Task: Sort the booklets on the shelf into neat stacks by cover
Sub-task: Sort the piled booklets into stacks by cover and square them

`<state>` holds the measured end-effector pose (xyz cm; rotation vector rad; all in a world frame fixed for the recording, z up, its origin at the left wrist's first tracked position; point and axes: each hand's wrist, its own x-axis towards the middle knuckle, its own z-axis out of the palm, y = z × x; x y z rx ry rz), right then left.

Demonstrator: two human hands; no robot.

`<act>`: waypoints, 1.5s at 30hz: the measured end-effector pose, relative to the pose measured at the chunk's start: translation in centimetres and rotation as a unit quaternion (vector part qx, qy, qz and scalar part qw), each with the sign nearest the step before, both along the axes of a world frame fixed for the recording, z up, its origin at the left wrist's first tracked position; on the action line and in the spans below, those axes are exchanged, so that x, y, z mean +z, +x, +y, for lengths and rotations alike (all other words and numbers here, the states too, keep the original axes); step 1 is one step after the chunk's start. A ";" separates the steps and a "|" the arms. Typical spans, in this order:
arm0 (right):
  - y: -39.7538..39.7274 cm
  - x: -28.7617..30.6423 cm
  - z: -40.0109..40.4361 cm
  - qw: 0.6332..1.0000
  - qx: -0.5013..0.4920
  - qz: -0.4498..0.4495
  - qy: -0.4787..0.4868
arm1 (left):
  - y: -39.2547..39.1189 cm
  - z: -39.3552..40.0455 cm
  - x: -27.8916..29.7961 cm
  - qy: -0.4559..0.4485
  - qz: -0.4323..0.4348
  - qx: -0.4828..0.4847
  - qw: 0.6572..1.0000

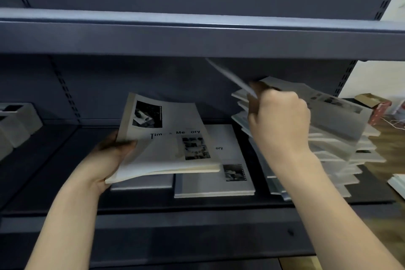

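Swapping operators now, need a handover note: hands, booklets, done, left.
Left hand grips a few same-cover booklets, raised above the shelf.
Right hand pinches one booklet, lifted off the messy pile on the right.
Done: one flat stack started mid-shelf, with the same cover as the left-hand bundle.
Left: place the held ones, then sort the fanned pile and square the stacks.

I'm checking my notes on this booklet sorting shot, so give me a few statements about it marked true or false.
1. The left hand holds a bundle of booklets by its left edge. True.
2. The right hand is open and idle. False: it grips a thin booklet lifted off the messy pile.
3. A flat stack lies on the shelf under the held bundle. True.
4. The messy pile sits left of the flat stack. False: it is to the right.
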<state>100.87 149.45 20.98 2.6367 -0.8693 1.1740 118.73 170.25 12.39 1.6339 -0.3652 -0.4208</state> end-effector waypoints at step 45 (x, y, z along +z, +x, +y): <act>2.7 -7.8 -4.2 0.989 0.054 -0.139 0.008 | -1.5 -9.9 -8.0 0.055 0.005 -0.043 0.998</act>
